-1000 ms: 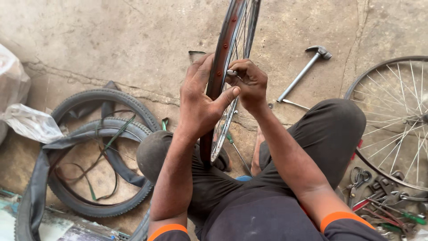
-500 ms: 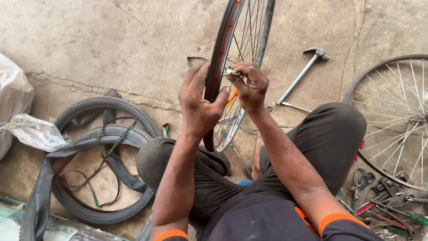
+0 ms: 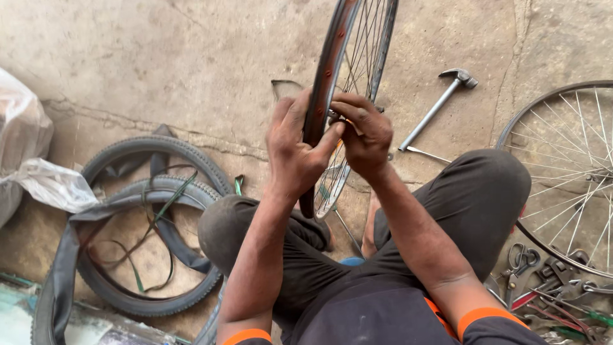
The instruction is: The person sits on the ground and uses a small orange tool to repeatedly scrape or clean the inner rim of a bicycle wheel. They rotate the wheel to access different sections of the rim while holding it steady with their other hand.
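Note:
A bare bicycle wheel rim [image 3: 324, 76] with spokes stands upright between my knees. My left hand [image 3: 292, 150] wraps around the rim's dark edge and grips it. My right hand [image 3: 361, 131] sits just to the right, fingers pinched on a small metal tool or nipple at the rim's inner side; what it pinches is too small to name. The thumbs of both hands touch. My dark trousers and forearms fill the lower part of the view.
Two tyres [image 3: 156, 185] and a black inner tube [image 3: 60, 268] lie on the concrete floor at left, beside plastic bags [image 3: 45, 182]. A hammer [image 3: 440, 105] lies behind the rim. Another spoked wheel [image 3: 568, 172] and a heap of hand tools [image 3: 549, 294] sit at right.
The wheel rim has shifted slightly right and the view has tilted; both hands stay on the rim at the same spot, fingers working at it.

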